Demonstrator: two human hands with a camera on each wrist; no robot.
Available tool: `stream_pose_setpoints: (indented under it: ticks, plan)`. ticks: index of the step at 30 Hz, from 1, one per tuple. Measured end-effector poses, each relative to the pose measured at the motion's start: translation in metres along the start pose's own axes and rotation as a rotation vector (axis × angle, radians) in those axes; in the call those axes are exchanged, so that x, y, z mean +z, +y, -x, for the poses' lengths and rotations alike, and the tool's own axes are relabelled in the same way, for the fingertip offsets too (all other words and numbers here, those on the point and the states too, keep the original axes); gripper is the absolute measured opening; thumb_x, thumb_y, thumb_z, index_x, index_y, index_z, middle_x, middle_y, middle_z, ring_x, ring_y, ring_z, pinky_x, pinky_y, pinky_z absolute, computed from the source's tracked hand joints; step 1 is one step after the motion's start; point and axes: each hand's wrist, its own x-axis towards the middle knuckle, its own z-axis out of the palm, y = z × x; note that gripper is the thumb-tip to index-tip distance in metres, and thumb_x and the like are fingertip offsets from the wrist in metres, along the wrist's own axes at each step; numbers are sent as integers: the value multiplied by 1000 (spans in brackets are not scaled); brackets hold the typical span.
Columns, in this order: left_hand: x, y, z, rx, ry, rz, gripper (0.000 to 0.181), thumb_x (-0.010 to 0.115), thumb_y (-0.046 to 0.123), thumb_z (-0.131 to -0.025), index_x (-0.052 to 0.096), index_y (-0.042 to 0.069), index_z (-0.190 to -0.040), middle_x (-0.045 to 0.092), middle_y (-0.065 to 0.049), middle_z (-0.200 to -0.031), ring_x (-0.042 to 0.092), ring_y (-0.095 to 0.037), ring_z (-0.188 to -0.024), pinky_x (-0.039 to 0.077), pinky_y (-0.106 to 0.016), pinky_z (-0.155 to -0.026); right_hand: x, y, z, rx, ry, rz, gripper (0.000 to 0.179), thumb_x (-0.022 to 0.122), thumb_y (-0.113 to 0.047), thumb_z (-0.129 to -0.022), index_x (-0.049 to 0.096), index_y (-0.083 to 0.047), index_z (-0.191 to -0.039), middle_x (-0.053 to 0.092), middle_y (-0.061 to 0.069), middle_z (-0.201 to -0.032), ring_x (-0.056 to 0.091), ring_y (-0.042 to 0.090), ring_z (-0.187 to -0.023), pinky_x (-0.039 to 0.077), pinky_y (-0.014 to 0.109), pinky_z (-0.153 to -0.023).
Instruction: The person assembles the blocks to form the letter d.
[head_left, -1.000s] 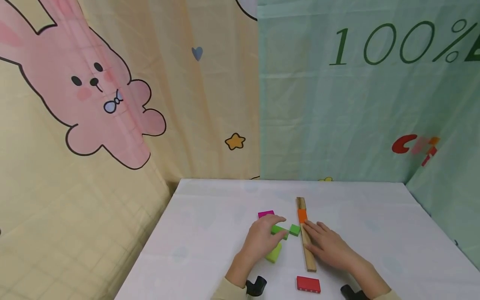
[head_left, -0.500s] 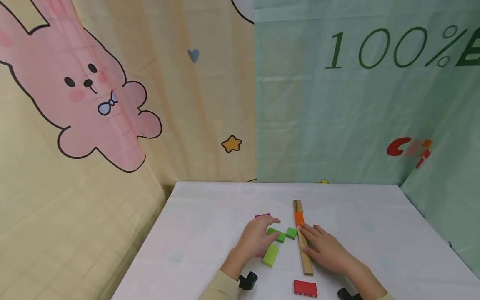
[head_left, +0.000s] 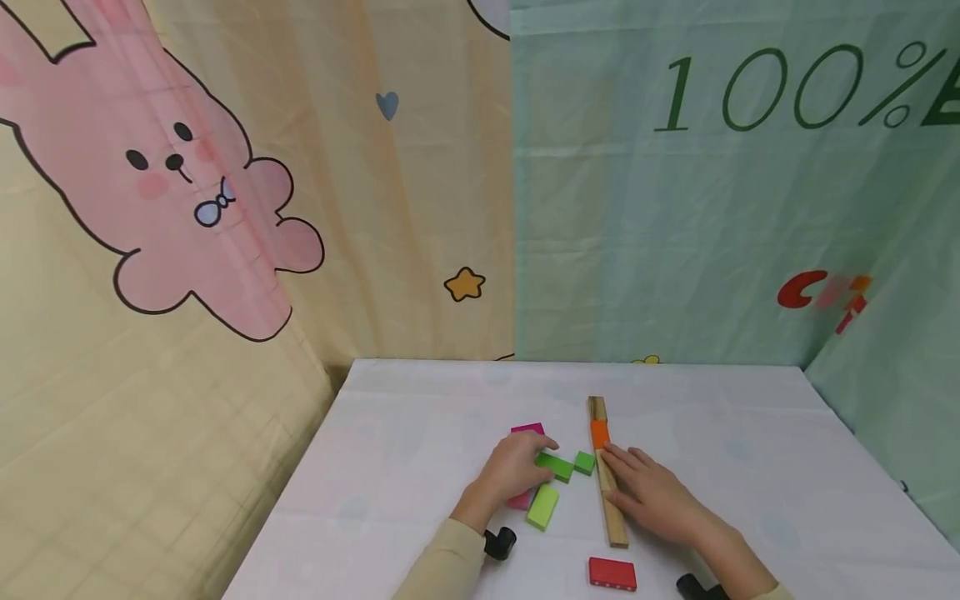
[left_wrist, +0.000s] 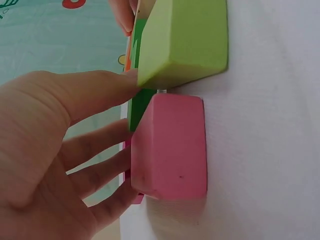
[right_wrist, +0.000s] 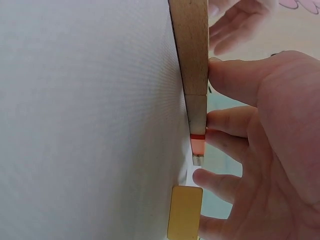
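Observation:
In the head view my left hand point(head_left: 513, 468) is at a long green block point(head_left: 556, 467), thumb on its near side and index finger on its far side, pinching it. A small green cube point(head_left: 585, 463) sits at that block's right end. Close by lie a lime-green block point(head_left: 543, 507), a pink block point(left_wrist: 179, 147) partly under the hand, and a magenta block point(head_left: 528, 428). My right hand point(head_left: 654, 493) rests with extended fingers along a straight row of wooden blocks point(head_left: 614, 517), which includes an orange block point(head_left: 600, 434). Its thumb touches the wood in the right wrist view.
A red block point(head_left: 612, 573) lies near the front of the white table point(head_left: 405, 500). A yellow block point(right_wrist: 185, 212) stands by the right hand's outer fingers, hidden in the head view. Printed curtains point(head_left: 420, 208) hang behind the table.
The left thumb and index finger have drawn closer together around the long green block. The right hand stays along the wooden row. The head view has shifted slightly.

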Motion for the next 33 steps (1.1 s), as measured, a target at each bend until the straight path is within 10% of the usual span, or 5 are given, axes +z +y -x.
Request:
stream_pose_setpoints:
  ticks: [33]
  plan:
    - [2, 1, -9, -15, -23, -2, 25, 88, 15, -79, 80, 17, -103, 68, 9, -95, 56, -6, -87, 50, -24, -81, 0, -1, 0, 10, -7, -10, 71, 66, -46, -95, 45, -12, -153, 42, 7, -156, 37, 43, -140, 37, 66, -103]
